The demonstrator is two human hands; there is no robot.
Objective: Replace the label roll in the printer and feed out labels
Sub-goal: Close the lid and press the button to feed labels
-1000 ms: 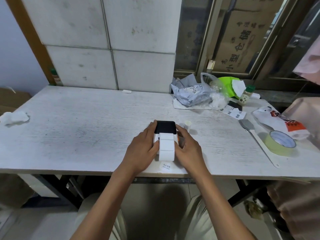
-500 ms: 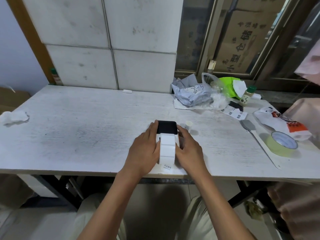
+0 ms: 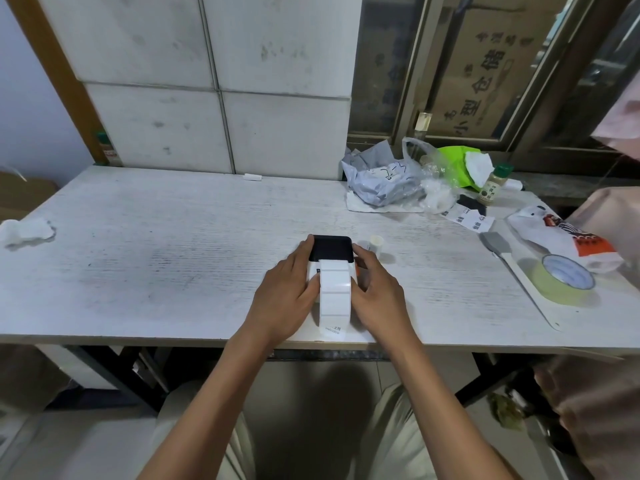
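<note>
Where the bench (image 3: 145, 258) runs along its near edge, about midway between the left and right ends, the label printer (image 3: 330, 252) sits with its black lid closed and toward the far side. A strip of white labels (image 3: 334, 296) comes out of the printer toward the near edge, curving down onto the bench top; its end carries small print, "welcome" readable.

Left hand (image 3: 285, 299): pressed against the printer's left side, fingers curled partway around the body, thumb on the left edge of the label strip, index finger reaching up to the black lid's corner. Right hand (image 3: 379, 297): mirrored on the printer's right side, fingers partly closed against the body, thumb at the right edge of the strip. Both hands grip the printer between them; neither is clenched.

Small white cylinder, likely a roll core (image 3: 375, 243), stands upright just beside the printer's far right corner, apart from the right hand.

Right end of bench: roll of pale tape (image 3: 562, 278) lying flat, a grey-headed spatula (image 3: 509, 259) with a white handle pointing to the near edge, a white printed bag (image 3: 561, 237). Far right corner: grey mailer bag (image 3: 381, 180), clear plastic bag (image 3: 434, 181), green item (image 3: 457, 164), small spice bottle (image 3: 493, 185). Left end: crumpled white tissue (image 3: 26, 232).
</note>
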